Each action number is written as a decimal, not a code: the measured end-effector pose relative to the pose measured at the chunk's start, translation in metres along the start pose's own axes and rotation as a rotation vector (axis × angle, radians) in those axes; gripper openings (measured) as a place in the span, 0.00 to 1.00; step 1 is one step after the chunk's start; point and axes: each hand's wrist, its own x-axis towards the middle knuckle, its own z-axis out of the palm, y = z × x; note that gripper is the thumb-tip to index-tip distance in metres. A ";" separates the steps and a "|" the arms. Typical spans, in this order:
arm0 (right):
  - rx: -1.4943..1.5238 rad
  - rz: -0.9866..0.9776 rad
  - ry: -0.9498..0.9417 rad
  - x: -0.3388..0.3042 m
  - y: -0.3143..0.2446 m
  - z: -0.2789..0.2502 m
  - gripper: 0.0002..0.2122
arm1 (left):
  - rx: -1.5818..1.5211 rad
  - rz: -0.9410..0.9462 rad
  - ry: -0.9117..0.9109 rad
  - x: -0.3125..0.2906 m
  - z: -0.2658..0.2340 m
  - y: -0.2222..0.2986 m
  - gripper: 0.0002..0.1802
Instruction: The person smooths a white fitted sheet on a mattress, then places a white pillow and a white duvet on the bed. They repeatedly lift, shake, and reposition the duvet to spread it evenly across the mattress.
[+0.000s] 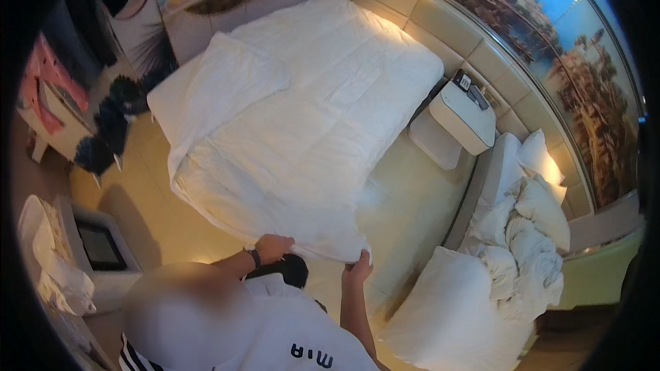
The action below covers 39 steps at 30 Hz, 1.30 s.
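Note:
A large white duvet point(289, 144) covers the bed, and its near edge is drawn out toward me over the foot end. My left hand point(274, 248), with a dark watch at the wrist, is closed on that edge. Farther right, my right hand point(357, 270) grips the duvet's near right corner, thumb up against the cloth. Between the two hands the edge hangs in a shallow sag. A raised fold of duvet lies across the far left side of the bed. The fingertips of both hands are partly hidden by the cloth.
A white nightstand point(465, 115) with small dark items stands against the padded headboard point(440, 20). On the right, a second bed holds rumpled white bedding point(529, 254) and pillows point(543, 213). To the left are a grey chair-like piece point(100, 247) and a low table point(58, 113).

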 end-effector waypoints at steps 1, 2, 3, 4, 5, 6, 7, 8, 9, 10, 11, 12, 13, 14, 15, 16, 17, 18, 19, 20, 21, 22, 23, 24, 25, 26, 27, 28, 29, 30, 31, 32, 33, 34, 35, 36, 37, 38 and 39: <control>-0.149 -0.091 -0.023 -0.010 -0.019 0.020 0.14 | -0.074 0.023 0.096 0.006 0.008 -0.008 0.08; -0.288 -0.192 -0.051 -0.013 -0.032 0.039 0.14 | -0.150 -0.007 0.150 0.014 0.002 -0.008 0.11; -0.357 -0.283 -0.047 -0.011 -0.035 0.058 0.14 | -0.215 0.017 0.227 0.021 0.003 -0.016 0.12; -0.437 -0.317 -0.138 -0.011 -0.044 0.080 0.14 | -0.279 0.031 0.312 0.025 0.004 -0.024 0.14; -0.516 -0.350 -0.223 -0.015 -0.055 0.101 0.15 | -0.283 0.012 0.328 0.031 -0.003 -0.028 0.15; -0.588 -0.382 -0.307 -0.019 -0.064 0.123 0.15 | -0.282 -0.003 0.340 0.035 -0.021 -0.033 0.16; -0.612 -0.535 -0.293 -0.019 -0.070 0.149 0.14 | -0.273 -0.021 0.352 0.037 -0.033 -0.040 0.17; -0.611 -0.535 -0.313 -0.014 -0.070 0.168 0.14 | -0.228 -0.052 0.446 0.034 -0.036 -0.053 0.17; -0.610 -0.534 -0.334 -0.006 -0.074 0.184 0.13 | -0.180 -0.085 0.537 0.031 -0.034 -0.066 0.18; -0.607 -0.543 -0.352 -0.001 -0.078 0.202 0.12 | -0.130 -0.110 0.632 0.031 -0.034 -0.081 0.18; -0.567 -0.534 -0.385 0.002 -0.079 0.220 0.12 | -0.167 -0.195 0.628 0.028 -0.035 -0.097 0.18; -0.526 -0.524 -0.417 0.002 -0.079 0.238 0.11 | -0.151 -0.271 0.686 0.026 -0.035 -0.110 0.18; -0.487 -0.522 -0.435 0.003 -0.082 0.253 0.10 | -0.141 -0.332 0.739 0.028 -0.042 -0.120 0.17; -0.475 -0.516 -0.466 0.004 -0.084 0.267 0.10 | -0.129 -0.404 0.791 0.028 -0.048 -0.127 0.17; -0.463 -0.510 -0.496 0.005 -0.087 0.280 0.10 | -0.062 -0.483 0.838 0.028 -0.052 -0.134 0.16; -0.454 -0.499 -0.534 0.006 -0.086 0.295 0.09 | 0.006 -0.573 0.884 0.027 -0.054 -0.141 0.16; -0.459 -0.493 -0.535 0.006 -0.086 0.309 0.09 | 0.017 -0.637 0.907 0.024 -0.056 -0.149 0.14; -0.477 -0.498 -0.560 0.007 -0.085 0.320 0.09 | -0.021 -0.673 0.918 0.018 -0.053 -0.148 0.13; -0.489 -0.506 -0.581 0.008 -0.084 0.331 0.09 | -0.055 -0.701 0.929 0.011 -0.057 -0.147 0.13; -0.495 -0.513 -0.596 0.010 -0.083 0.341 0.09 | -0.085 -0.724 0.937 0.003 -0.063 -0.145 0.12; -0.551 -0.548 -0.622 0.012 -0.082 0.348 0.10 | -0.066 -0.712 0.985 -0.005 -0.068 -0.136 0.11; -0.600 -0.584 -0.653 0.014 -0.084 0.353 0.10 | -0.065 -0.742 1.015 -0.013 -0.070 -0.126 0.11; -0.645 -0.616 -0.682 0.016 -0.083 0.357 0.10 | -0.059 -0.776 1.039 -0.023 -0.064 -0.114 0.11; -0.657 -0.656 -0.694 0.013 -0.084 0.366 0.11 | -0.061 -0.802 1.064 -0.027 -0.061 -0.107 0.12; -0.672 -0.687 -0.708 0.009 -0.085 0.374 0.11 | -0.031 -0.837 1.093 -0.031 -0.061 -0.099 0.12; -0.686 -0.720 -0.721 0.012 -0.085 0.383 0.12 | -0.002 -0.869 1.123 -0.033 -0.061 -0.093 0.13; -0.686 -0.771 -0.746 0.021 -0.083 0.390 0.12 | 0.027 -0.900 1.151 -0.029 -0.062 -0.091 0.13; -0.684 -0.820 -0.778 0.030 -0.085 0.401 0.12 | 0.036 -0.952 1.186 -0.021 -0.064 -0.091 0.13; -0.676 -0.864 -0.803 0.038 -0.083 0.411 0.13 | 0.053 -1.002 1.215 -0.013 -0.067 -0.099 0.13; -0.623 -0.879 -0.829 0.045 -0.084 0.424 0.13 | 0.068 -1.048 1.243 -0.006 -0.072 -0.107 0.14; -0.572 -0.890 -0.851 0.051 -0.087 0.437 0.13 | 0.055 -1.110 1.276 0.006 -0.090 -0.114 0.11; -0.518 -0.889 -0.883 0.054 -0.088 0.450 0.13 | 0.026 -1.136 1.276 0.009 -0.091 -0.125 0.10; -0.484 -0.828 -0.900 0.051 -0.088 0.464 0.12 | -0.006 -1.159 1.277 0.015 -0.082 -0.143 0.10; -0.490 -0.814 -0.901 0.059 -0.084 0.477 0.13 | -0.043 -1.172 1.278 0.020 -0.073 -0.163 0.09; -0.499 -0.799 -0.901 0.068 -0.082 0.490 0.13 | 0.000 -1.185 1.242 0.024 -0.065 -0.180 0.08; -0.512 -0.790 -0.900 0.078 -0.080 0.500 0.13 | 0.034 -1.195 1.206 0.028 -0.054 -0.196 0.08; -0.596 -0.803 -0.929 0.094 -0.077 0.507 0.14 | 0.059 -1.195 1.169 0.032 -0.053 -0.204 0.07; -0.653 -0.800 -0.943 0.108 -0.074 0.515 0.14 | 0.003 -1.236 1.091 0.033 -0.050 -0.208 0.06; -0.711 -0.795 -0.955 0.121 -0.069 0.523 0.14 | -0.053 -1.274 1.011 0.033 -0.048 -0.213 0.06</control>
